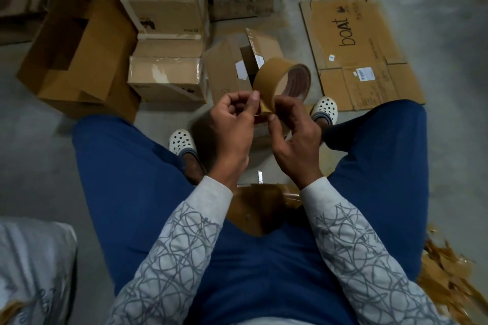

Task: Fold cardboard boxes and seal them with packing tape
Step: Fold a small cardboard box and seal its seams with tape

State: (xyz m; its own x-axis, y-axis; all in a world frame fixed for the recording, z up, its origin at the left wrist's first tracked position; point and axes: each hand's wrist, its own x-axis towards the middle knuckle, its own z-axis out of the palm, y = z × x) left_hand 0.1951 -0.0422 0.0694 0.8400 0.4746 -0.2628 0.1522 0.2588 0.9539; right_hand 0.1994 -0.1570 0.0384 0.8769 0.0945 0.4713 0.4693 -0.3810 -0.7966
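Packing tape roll (pixel 270 79) held between the raised knees, above the floor. Right hand (pixel 293 137) grips its lower edge with curled fingers. Left hand (pixel 232 121) pinches the loose tape end. Cardboard boxes (pixel 166 79) stand ahead on the floor; flattened "boat" carton (pixel 361 55) lies to their right.

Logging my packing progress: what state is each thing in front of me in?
Tape: held up, end peeled loose.
Left hand: pinching the tape end.
Right hand: gripping tape.
Boat sheet: flat, unfolded.
Small box: closed, taped.
Left box: flaps open.
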